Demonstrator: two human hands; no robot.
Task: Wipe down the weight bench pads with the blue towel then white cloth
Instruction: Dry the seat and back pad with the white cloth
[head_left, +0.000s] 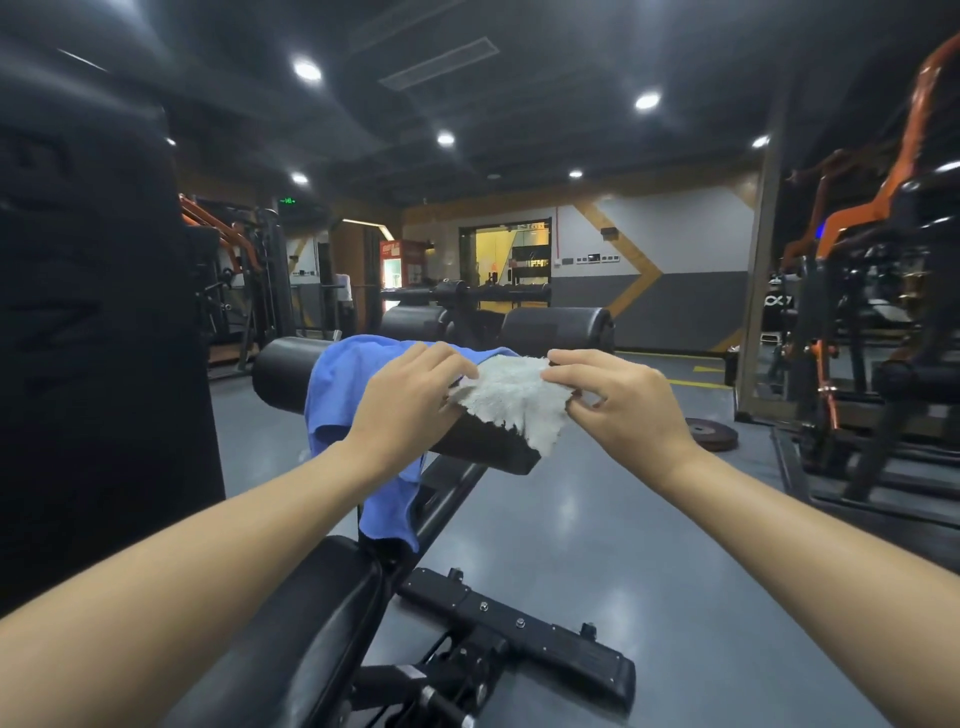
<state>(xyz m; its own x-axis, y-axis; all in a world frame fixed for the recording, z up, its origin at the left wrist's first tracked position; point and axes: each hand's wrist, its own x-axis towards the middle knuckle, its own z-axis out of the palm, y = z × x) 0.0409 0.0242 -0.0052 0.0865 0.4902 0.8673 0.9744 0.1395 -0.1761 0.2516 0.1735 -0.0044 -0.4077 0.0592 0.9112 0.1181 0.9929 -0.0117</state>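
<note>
A blue towel (340, 395) hangs over the black seat pad (485, 441) of the weight bench, its end drooping down the left side. On top of the pad lies a fluffy white cloth (511, 402). My left hand (410, 400) rests on the blue towel and pinches the cloth's left edge. My right hand (618, 395) pinches the cloth's right edge, so the cloth is stretched between both hands. A second long black pad (311, 618) of the bench runs toward me at the bottom.
Black roller pads (556, 330) stand behind the seat pad. The bench's black metal base (524, 634) lies on the grey floor. A weight plate (711, 434) lies on the floor at right, next to orange-and-black machines (883, 291). A large dark pad (88, 338) fills the left.
</note>
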